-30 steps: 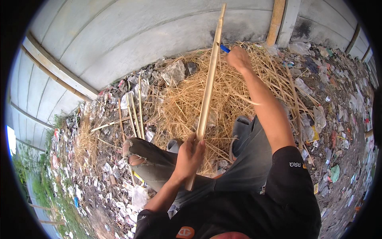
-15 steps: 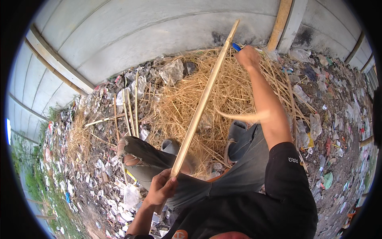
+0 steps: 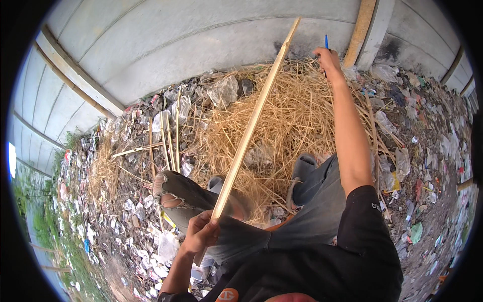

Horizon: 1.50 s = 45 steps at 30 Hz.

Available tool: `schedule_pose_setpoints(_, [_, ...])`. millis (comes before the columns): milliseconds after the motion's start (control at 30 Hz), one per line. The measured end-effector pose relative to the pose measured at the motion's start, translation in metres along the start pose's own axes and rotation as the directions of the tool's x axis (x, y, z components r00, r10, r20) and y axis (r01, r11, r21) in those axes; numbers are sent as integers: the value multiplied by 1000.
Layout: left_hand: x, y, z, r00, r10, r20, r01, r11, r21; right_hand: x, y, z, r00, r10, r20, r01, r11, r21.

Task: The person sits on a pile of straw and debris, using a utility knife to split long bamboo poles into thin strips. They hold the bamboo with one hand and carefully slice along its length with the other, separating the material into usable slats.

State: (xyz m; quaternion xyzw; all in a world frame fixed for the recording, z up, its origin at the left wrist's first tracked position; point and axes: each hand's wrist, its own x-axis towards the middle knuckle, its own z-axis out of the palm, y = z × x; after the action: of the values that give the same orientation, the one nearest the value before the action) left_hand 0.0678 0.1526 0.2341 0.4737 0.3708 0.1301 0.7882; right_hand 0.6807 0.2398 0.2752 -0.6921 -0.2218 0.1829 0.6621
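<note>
At near left, our left hand closes around the bamboo strip by its near end; the strip slants far right, its tip just left of, but apart from, our right hand, closed around a blue tool.

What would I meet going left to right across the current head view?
Green plants, three thin strips, left hand, long pale strip, right hand, wall pole, green scrap.

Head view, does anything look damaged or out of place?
Yes: the left trouser leg is torn at the knee, edges frayed and skin showing. Litter lies scattered beside the straw; dark smudges stain the pale wall.
</note>
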Motion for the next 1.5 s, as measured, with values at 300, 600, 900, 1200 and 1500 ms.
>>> schedule_pose_setpoints(300, [53, 37, 38, 925, 341, -171, -296, 924, 242, -153, -23, 90, 854, -94, 512, 445, 641, -625])
schedule_pose_setpoints(600, [105, 78, 56, 664, 662, -348, -471, 732, 492, -275, -2, 127, 561, -250, 789, 754, 548, -362])
schedule_pose_setpoints(900, [113, 74, 71, 549, 784, -292, -395, 550, 736, -268, -10, 128, 624, -12, 781, 691, 475, -545])
schedule_pose_setpoints(1200, [112, 30, 115, 810, 529, -252, -392, 809, 438, -160, 14, 111, 832, -93, 547, 493, 576, -652])
schedule_pose_setpoints(1500, [117, 62, 84, 765, 589, -261, -390, 746, 539, -239, 3, 111, 680, -30, 732, 620, 557, -553])
